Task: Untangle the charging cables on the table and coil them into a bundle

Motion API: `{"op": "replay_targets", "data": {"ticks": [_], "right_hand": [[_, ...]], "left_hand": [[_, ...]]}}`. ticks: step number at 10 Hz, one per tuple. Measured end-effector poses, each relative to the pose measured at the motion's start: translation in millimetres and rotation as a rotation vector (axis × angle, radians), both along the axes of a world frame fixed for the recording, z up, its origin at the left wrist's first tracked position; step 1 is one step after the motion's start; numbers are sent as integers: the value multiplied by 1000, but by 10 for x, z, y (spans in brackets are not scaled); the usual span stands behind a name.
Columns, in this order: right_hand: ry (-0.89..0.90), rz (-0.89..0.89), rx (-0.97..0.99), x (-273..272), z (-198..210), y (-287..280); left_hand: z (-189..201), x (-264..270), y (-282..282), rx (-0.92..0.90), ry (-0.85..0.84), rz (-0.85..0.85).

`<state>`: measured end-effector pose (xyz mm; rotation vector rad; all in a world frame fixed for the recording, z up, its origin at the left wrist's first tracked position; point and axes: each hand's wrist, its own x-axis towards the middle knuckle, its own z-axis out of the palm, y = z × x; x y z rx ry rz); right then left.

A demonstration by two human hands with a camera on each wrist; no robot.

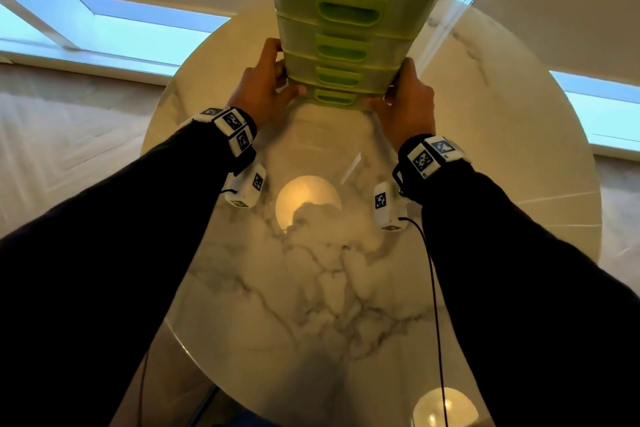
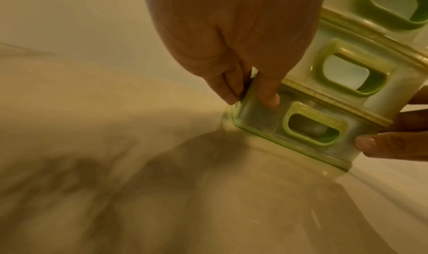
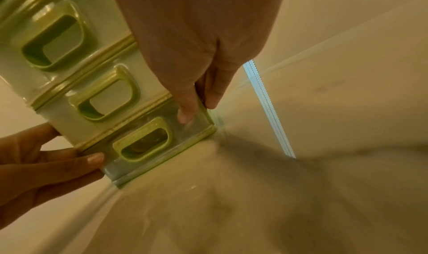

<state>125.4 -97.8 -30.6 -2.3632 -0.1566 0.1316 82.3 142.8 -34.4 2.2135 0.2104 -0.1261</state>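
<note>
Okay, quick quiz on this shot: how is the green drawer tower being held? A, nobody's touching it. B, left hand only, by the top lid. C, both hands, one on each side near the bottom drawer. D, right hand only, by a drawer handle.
C: the left hand and the right hand grip opposite sides of the drawer tower at its lowest drawer, with its base at the marble table.

Long dark navy sleeves [image 1: 114, 236] down to both wrists. White blocky wristbands printed with black square markers: left one [image 1: 232, 128], right one [image 1: 431, 154]. Small white marker-tagged camera boxes slung under each wrist [image 1: 246, 185] [image 1: 388, 206]. Thin black cable [image 1: 433, 288] trailing from the right box.
</note>
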Motion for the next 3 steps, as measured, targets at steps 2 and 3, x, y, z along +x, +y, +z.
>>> {"op": "replay_targets", "data": {"ticks": [2,3], "right_hand": [[142,27,17,-356,81,-281],[284,59,-39,-822,145,-588]], "left_hand": [[51,-364,-116,-4,51,39],[56,-850,-166,-29,133,90]]}}
